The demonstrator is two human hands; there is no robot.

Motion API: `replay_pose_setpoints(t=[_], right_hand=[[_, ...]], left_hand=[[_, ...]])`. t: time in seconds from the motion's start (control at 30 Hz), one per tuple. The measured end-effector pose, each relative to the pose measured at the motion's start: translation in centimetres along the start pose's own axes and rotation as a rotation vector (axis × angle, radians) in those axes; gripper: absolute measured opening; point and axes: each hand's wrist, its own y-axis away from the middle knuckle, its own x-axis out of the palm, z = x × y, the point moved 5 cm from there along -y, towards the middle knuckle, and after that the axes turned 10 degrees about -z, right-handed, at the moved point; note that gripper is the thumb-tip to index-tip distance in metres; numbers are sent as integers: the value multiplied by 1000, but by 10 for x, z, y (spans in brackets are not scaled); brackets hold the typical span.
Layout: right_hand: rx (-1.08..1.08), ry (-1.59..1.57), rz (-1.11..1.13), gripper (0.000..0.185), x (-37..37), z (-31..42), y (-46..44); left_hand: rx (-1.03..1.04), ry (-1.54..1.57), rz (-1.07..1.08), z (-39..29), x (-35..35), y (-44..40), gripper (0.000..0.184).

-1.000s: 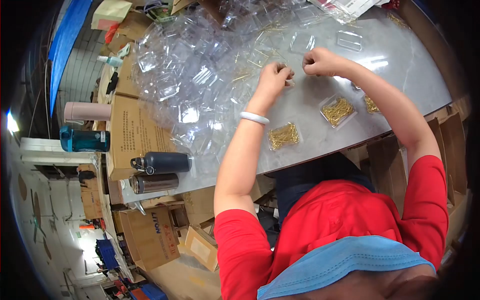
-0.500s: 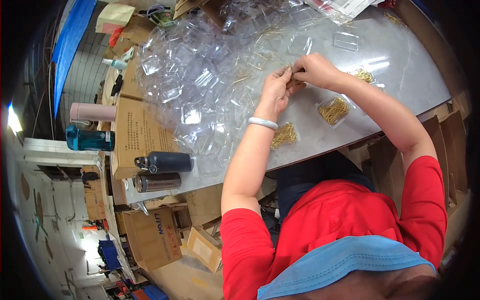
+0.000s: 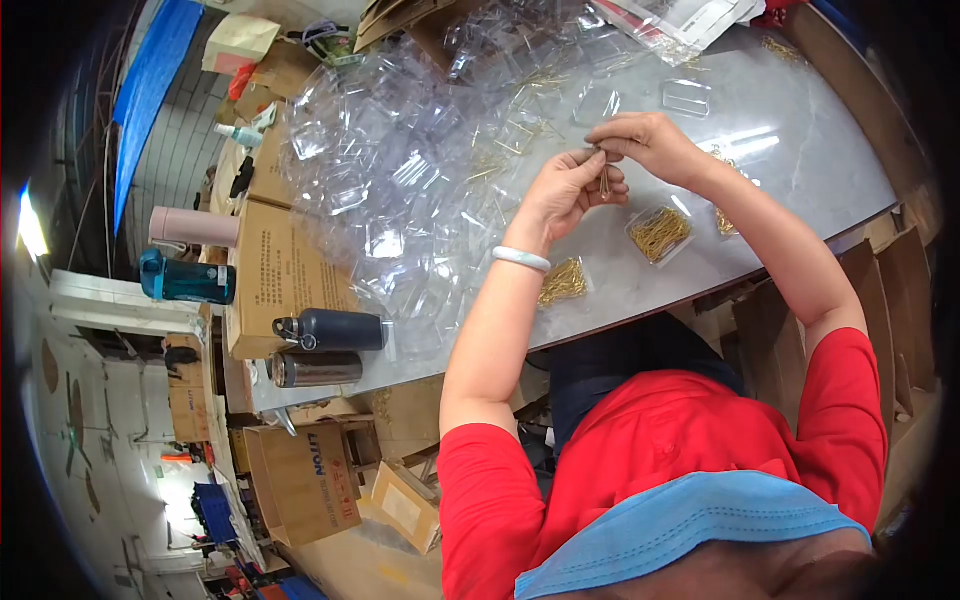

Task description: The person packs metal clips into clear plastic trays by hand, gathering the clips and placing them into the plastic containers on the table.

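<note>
My left hand (image 3: 568, 195), a pale bracelet on its wrist, is closed on a few thin gold wire pins (image 3: 604, 184) that point down between thumb and fingers. My right hand (image 3: 648, 142) is pinched just above the left thumb tip; what its fingertips hold is hidden. Below the hands, a clear plastic box (image 3: 661, 236) is filled with gold pins. Another gold pile (image 3: 564, 283) lies by my left wrist, and a third (image 3: 724, 221) is partly covered by my right forearm. Loose gold pins (image 3: 522, 135) are scattered beyond my left hand.
A large heap of clear plastic boxes (image 3: 385, 170) covers the table's left side. Single clear boxes (image 3: 686, 98) lie beyond my right hand. Several bottles, one a dark flask (image 3: 340, 329), stand at left beside a cardboard carton (image 3: 275, 265). Plastic bags (image 3: 680, 25) lie at the far edge.
My right hand has shifted slightly right and down, its fingers straighter. My left hand has turned, so the gold pins in it now show. The view has moved a little.
</note>
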Motion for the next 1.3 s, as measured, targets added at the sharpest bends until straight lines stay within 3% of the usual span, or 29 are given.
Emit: replay_pose_setpoints(t=[0.13,0.23,0.33,0.43,0.6,0.73,0.83,1.03,1.23,1.3], right_hand=[[60,-94,112,20,-14,-5,4],[-68,-108,93,17,-26,7,7],[-191,70,51,11,-41,13,9],[-372,293,-6,9,-53,12,9],[-451,347,-97,9,-71,0,6],[-466,158,-144,8,-89,0,4],[-399,133,-184,10,-98,-7,9],[-331,242,-250,11,-102,-41,19],[95,6,-86,15,-103,-65,16],[111,-35,-94,19,-103,-67,16]], left_hand=[[-109,4,135,1,15,4,28],[-172,74,231,4,22,-2,28],[-182,143,327,4,34,-9,28],[-192,161,308,3,45,-17,26],[-197,67,164,-4,63,-33,19],[-231,81,389,-14,83,-43,23],[-270,55,414,-13,93,-46,25],[-289,-94,246,-2,92,-66,31],[-232,-252,129,3,80,-84,22],[-212,-222,105,1,84,-83,20]])
